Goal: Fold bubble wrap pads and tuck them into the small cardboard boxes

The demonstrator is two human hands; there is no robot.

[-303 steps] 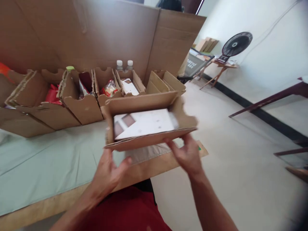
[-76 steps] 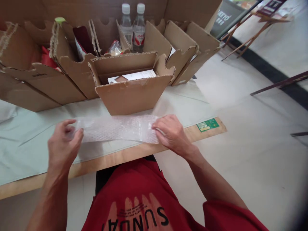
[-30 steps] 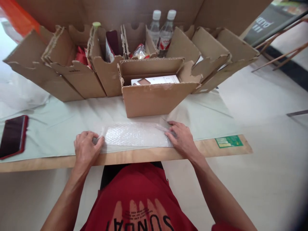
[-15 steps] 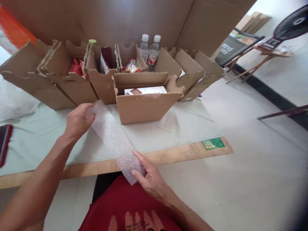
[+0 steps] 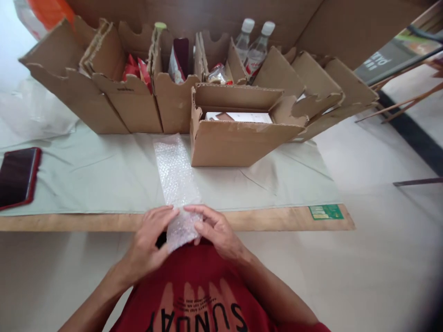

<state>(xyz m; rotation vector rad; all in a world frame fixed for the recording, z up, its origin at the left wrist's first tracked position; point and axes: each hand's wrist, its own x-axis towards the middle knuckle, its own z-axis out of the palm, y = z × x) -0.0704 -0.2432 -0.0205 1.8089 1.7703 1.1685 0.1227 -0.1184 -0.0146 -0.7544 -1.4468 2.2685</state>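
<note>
A red-cased phone (image 5: 17, 177) lies at far left on a pale green cloth (image 5: 114, 175), near a white plastic bag (image 5: 38, 110). Cardboard bins (image 5: 126, 110) line up along the back, one holding red packets (image 5: 133, 69). At center, a person's left hand (image 5: 148, 237) grasps a strip of bubble wrap (image 5: 176, 170) by its left edge at the near end, while the far end lies on the cloth. The right hand (image 5: 221, 233) pinches the opposite edge, thumb on top. Just right of the strip's far end stands a cardboard box (image 5: 235, 145) holding a white carton (image 5: 247, 117); farther right, a green label (image 5: 326, 212) marks the wooden table edge (image 5: 270, 222).
</note>
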